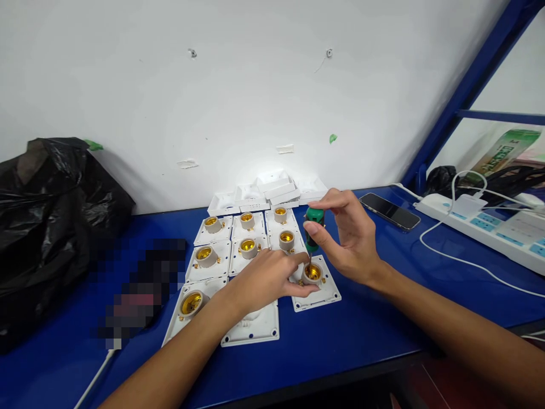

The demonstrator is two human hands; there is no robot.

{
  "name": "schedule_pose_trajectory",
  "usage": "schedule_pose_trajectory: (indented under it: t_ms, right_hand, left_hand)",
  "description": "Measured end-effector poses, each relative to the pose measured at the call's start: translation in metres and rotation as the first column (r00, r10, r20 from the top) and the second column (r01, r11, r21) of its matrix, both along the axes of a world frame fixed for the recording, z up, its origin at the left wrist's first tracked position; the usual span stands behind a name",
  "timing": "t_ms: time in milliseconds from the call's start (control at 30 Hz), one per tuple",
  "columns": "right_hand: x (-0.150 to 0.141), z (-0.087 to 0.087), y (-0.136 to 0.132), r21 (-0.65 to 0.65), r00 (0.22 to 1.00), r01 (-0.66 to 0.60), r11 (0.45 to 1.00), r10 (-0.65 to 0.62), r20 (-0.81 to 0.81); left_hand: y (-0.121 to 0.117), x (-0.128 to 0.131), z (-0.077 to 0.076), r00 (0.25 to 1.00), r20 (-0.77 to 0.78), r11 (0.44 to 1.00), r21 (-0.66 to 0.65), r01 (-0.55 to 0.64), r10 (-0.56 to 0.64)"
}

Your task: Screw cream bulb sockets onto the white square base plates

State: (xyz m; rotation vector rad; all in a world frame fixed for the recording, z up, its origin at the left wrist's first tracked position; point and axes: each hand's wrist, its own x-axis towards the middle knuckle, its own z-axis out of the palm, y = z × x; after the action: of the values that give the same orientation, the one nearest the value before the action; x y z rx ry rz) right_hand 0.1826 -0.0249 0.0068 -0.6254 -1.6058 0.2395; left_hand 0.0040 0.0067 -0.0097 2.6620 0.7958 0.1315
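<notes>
My right hand [349, 241] grips a green-handled screwdriver [315, 216] upright between thumb and fingers. Its shaft points down into a lamp socket [313, 275] with a gold-coloured threaded inside. That socket sits on a square white plate [320, 300] on the blue table. Thumb and fingers of my left hand [270, 278] close around the socket from the left. Beneath and beside my left arm lie rows of similar white plates with sockets, such as this socket [206, 257] and this one [192, 304]. The front plate [251, 332] is partly hidden by my left forearm.
White square covers [251, 194] are piled against the wall. A black plastic bag [55, 227] stands at the left, near a blurred dark object [145, 295] with a cable. On the right lie a phone [389, 211] and a white power strip [481, 224] with cords.
</notes>
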Motion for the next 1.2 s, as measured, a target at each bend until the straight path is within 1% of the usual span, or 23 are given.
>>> schedule_pose_trajectory:
  t_ms: [67,133,300,467,533,600,667,733,800,900,967,1033,1133,1200]
  right_hand:
    - [-0.0003,0.0007,0.0013,0.030,1.000,0.011,0.999,-0.011,-0.007]
    - [0.0001,0.0003,0.0014,0.029,1.000,0.004,1.000,-0.004,0.003]
    - [0.0025,-0.0030,-0.0026,-0.063,1.000,-0.013,0.998,0.013,-0.006]
    - [0.0033,-0.0033,-0.0039,-0.096,0.999,-0.026,0.995,0.028,0.020]
    - [0.0028,-0.0027,-0.0024,-0.075,0.999,-0.030,0.997,0.032,0.032]
    - [0.0023,-0.0014,-0.0004,-0.013,0.999,-0.019,1.000,0.020,0.045]
    - [0.0020,0.0002,0.0012,0.059,0.999,0.029,0.998,-0.031,0.039]
    - [0.0022,0.0017,0.0014,0.091,0.996,0.088,0.992,-0.090,0.018]
    - [0.0030,0.0025,0.0003,0.059,0.995,0.101,0.993,-0.102,0.008]
    - [0.0041,0.0026,-0.0026,-0.030,0.999,0.031,0.999,-0.030,0.026]
    - [0.0041,0.0025,-0.0038,-0.064,0.999,-0.014,0.998,0.017,0.045]
    - [0.0032,0.0026,-0.0037,-0.043,0.998,-0.010,0.999,0.013,0.065]
    - [0.0013,0.0033,-0.0023,0.062,0.994,0.076,0.995,-0.081,0.070]
    - [0.0006,0.0038,-0.0019,0.104,0.990,0.120,0.987,-0.126,0.055]
  left_hand:
    - [0.0001,0.0000,-0.0004,1.000,0.001,1.000,-0.009,-0.005,0.005]
    - [-0.0003,0.0000,0.0000,1.000,0.001,1.000,-0.002,-0.006,0.006]
    - [-0.0013,0.0001,0.0024,1.000,-0.007,1.000,0.022,-0.001,0.001]
    - [-0.0011,-0.0001,0.0028,1.000,-0.008,1.000,0.008,0.000,0.000]
    - [-0.0010,-0.0001,0.0021,1.000,0.001,1.000,0.017,0.003,-0.003]
    - [-0.0008,-0.0002,0.0012,1.000,0.021,1.000,0.017,0.005,-0.005]
    - [-0.0006,-0.0001,0.0006,1.000,0.026,1.000,0.016,0.009,-0.009]
    - [-0.0004,-0.0001,0.0004,1.000,0.014,1.000,0.022,0.013,-0.013]
    - [-0.0002,0.0000,0.0005,1.000,0.005,0.999,0.030,0.020,-0.020]
    - [0.0000,0.0000,0.0006,1.000,0.013,0.999,0.031,0.023,-0.024]
    - [0.0000,0.0000,0.0007,1.000,0.016,0.999,0.032,0.022,-0.023]
    - [-0.0001,0.0000,0.0010,1.000,0.013,0.999,0.032,0.021,-0.021]
    - [-0.0005,0.0002,0.0019,1.000,0.010,1.000,0.021,0.014,-0.014]
    - [-0.0006,0.0003,0.0021,1.000,0.005,1.000,0.020,0.010,-0.010]
